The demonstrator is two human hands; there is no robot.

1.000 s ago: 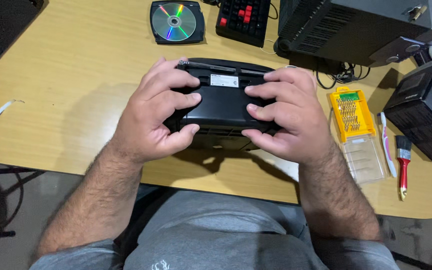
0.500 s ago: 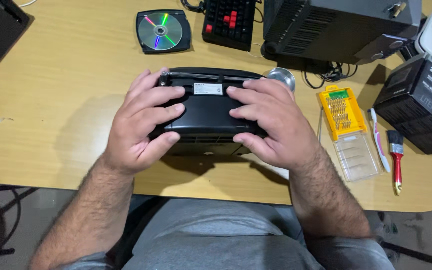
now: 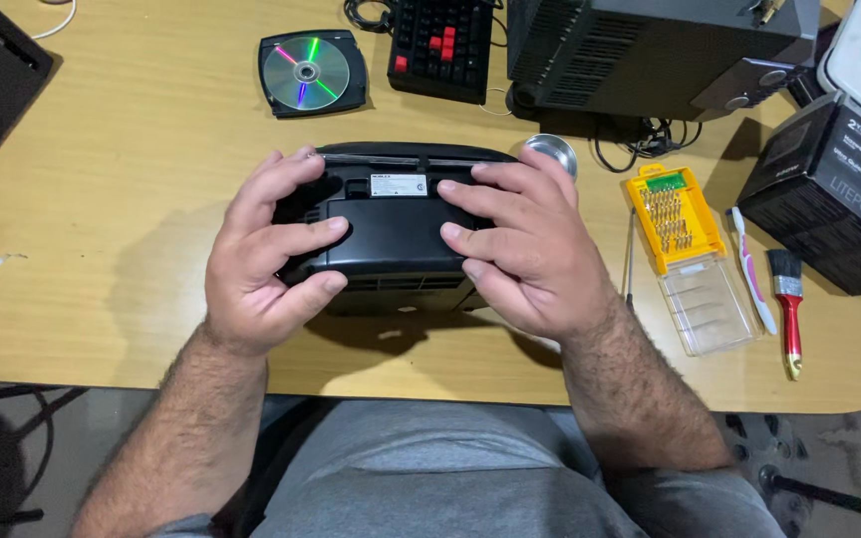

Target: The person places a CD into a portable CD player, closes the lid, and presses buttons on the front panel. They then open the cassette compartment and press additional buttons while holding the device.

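A black plastic device [image 3: 391, 231] with a small white label lies upside down on the wooden desk [image 3: 151, 159], near the front edge. My left hand [image 3: 266, 249] grips its left side, fingers spread over the underside. My right hand [image 3: 525, 244] grips the right side the same way, fingertips resting near the label. Both hands cover the ends of the device.
A disc on a black case [image 3: 309, 72] and a black keyboard with red keys [image 3: 442, 45] lie behind. A dark computer case [image 3: 655, 50] stands at back right. A yellow screwdriver bit set [image 3: 672, 217], toothbrush [image 3: 751, 267], red-handled brush [image 3: 787, 309], small metal cup [image 3: 550, 151] and black box [image 3: 834, 199] sit right.
The view has shifted, so everything sits lower and further left in the frame. My fingers have moved slightly on the device; both hands still hold it.
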